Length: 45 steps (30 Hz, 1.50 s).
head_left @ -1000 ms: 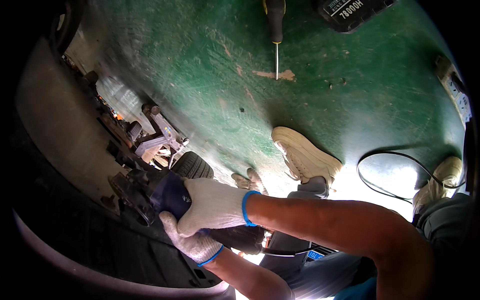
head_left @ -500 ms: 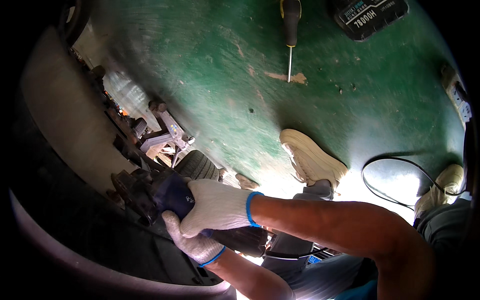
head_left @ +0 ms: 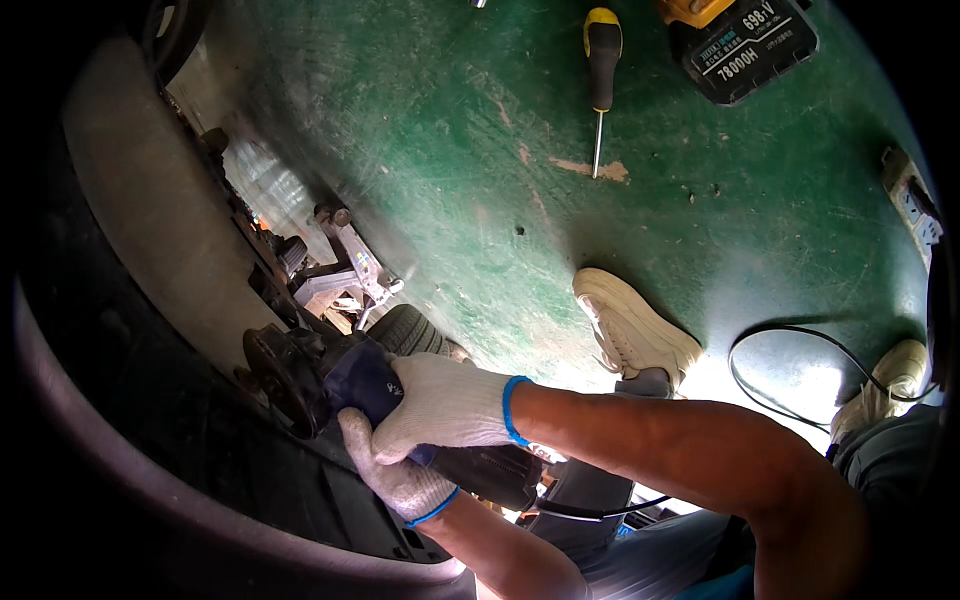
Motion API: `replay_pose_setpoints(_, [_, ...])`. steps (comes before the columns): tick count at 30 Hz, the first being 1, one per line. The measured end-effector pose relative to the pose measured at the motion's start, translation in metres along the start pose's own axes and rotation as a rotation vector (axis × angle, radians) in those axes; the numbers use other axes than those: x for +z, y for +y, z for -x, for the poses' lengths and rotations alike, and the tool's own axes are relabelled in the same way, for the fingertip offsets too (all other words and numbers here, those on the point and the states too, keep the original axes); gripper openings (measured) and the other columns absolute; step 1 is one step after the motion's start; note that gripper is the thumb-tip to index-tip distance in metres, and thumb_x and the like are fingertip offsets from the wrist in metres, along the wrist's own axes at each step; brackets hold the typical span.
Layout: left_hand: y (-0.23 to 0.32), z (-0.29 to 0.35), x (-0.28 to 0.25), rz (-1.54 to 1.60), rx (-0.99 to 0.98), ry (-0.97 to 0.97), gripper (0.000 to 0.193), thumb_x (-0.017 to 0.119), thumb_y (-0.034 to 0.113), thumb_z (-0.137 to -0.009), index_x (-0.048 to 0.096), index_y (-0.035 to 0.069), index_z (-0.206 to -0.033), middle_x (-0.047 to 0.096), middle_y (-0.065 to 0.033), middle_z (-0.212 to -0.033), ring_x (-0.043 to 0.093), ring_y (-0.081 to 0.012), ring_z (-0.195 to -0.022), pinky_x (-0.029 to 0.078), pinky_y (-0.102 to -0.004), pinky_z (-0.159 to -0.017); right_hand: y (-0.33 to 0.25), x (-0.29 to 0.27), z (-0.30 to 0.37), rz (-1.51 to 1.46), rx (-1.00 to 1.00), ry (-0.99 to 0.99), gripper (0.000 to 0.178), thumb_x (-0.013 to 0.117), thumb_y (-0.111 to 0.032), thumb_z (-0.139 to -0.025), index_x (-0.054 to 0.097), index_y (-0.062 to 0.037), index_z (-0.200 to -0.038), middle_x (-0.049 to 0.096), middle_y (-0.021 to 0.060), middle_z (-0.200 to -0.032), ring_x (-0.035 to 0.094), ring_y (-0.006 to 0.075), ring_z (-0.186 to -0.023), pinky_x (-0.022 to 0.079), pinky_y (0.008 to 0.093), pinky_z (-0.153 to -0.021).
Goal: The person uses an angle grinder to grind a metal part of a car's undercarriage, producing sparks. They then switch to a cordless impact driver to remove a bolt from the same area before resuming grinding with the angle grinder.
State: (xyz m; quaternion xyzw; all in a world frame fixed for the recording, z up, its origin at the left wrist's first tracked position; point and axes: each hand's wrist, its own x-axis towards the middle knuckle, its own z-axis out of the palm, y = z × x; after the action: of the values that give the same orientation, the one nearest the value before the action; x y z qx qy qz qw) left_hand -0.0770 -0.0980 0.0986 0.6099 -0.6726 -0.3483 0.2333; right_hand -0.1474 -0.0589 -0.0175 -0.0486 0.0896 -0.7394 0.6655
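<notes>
Both my hands wear white knit gloves with blue cuffs and are closed around a dark blue angle grinder (head_left: pixel 362 380). Across the top of its body lies my right hand (head_left: pixel 450 402), and my left hand (head_left: pixel 402 484) grips from below, close against it. The grinder's dark round head (head_left: pixel 285 380) points left, beside a black liner (head_left: pixel 200 440) inside a curved, pale-edged vehicle panel. Its black rear handle (head_left: pixel 490 474) shows under my right wrist, with a cord (head_left: pixel 575 514) running out of it. My fingertips on the far side are hidden.
On the green floor (head_left: pixel 450 150) lie a yellow-and-black screwdriver (head_left: pixel 603 60) and a black battery pack (head_left: pixel 750 55) on a yellow tool. A power strip (head_left: pixel 912 205), a looped cable (head_left: pixel 735 350), a floor jack (head_left: pixel 350 262) and a tyre (head_left: pixel 405 330) surround my shoes (head_left: pixel 640 325).
The view has shifted slightly, so the floor things appear lower and further right. The grinder's head shows a little more clearly beside the liner. Both hands keep their hold.
</notes>
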Motion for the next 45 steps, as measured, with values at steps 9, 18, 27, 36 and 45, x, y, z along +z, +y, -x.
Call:
replay_pose_setpoints(9, [0.002,0.0,0.007,-0.03,0.022,-0.028,0.069,0.051,0.05,-0.108,0.053,-0.008,-0.146,0.061,-0.0205,-0.139,0.063,-0.0304,-0.125,0.049,-0.0458,-0.111,0.001,0.001,-0.004,0.034,0.01,-0.014,0.049,0.076,-0.029,-0.055,0.074,0.0111,-0.082,0.07,0.0251,-0.075,0.072,0.0324,-0.072,0.056,0.0391,-0.068])
replay_pose_setpoints(18, [0.002,-0.005,-0.005,-0.022,0.002,-0.009,0.066,0.052,0.047,-0.109,0.053,-0.007,-0.147,0.062,-0.0199,-0.139,0.063,-0.0293,-0.124,0.049,-0.0447,-0.11,0.002,0.005,-0.005,-0.009,-0.021,-0.017,0.049,0.077,-0.03,-0.057,0.076,0.0101,-0.086,0.071,0.0244,-0.078,0.072,0.0323,-0.076,0.056,0.0383,-0.071])
replay_pose_setpoints(27, [-0.002,-0.011,-0.01,-0.063,0.06,0.012,0.065,0.053,0.047,-0.109,0.054,-0.005,-0.147,0.063,-0.0173,-0.138,0.063,-0.0286,-0.123,0.048,-0.045,-0.111,-0.002,0.0,-0.006,0.046,0.069,-0.128,0.053,0.08,-0.03,-0.063,0.072,0.0009,-0.106,0.071,0.0134,-0.087,0.067,0.0245,-0.083,0.053,0.036,-0.078])
replay_pose_setpoints(36, [0.007,0.001,0.005,0.051,-0.075,0.028,0.064,0.049,0.047,-0.109,0.054,-0.004,-0.147,0.063,-0.0168,-0.138,0.062,-0.028,-0.124,0.047,-0.0448,-0.111,0.001,0.004,-0.001,-0.046,0.064,-0.064,0.047,0.078,-0.027,-0.063,0.074,0.0012,-0.1,0.071,0.0129,-0.085,0.066,0.0239,-0.082,0.052,0.0354,-0.077])
replay_pose_setpoints(45, [0.01,0.003,0.009,0.064,-0.07,0.058,0.063,0.049,0.047,-0.11,0.056,-0.005,-0.145,0.064,-0.0164,-0.136,0.062,-0.0263,-0.123,0.048,-0.0438,-0.11,-0.002,0.007,-0.001,-0.058,0.028,-0.038,0.05,0.079,-0.03,-0.059,0.077,0.0082,-0.091,0.072,0.0202,-0.08,0.07,0.0289,-0.076,0.055,0.0375,-0.071])
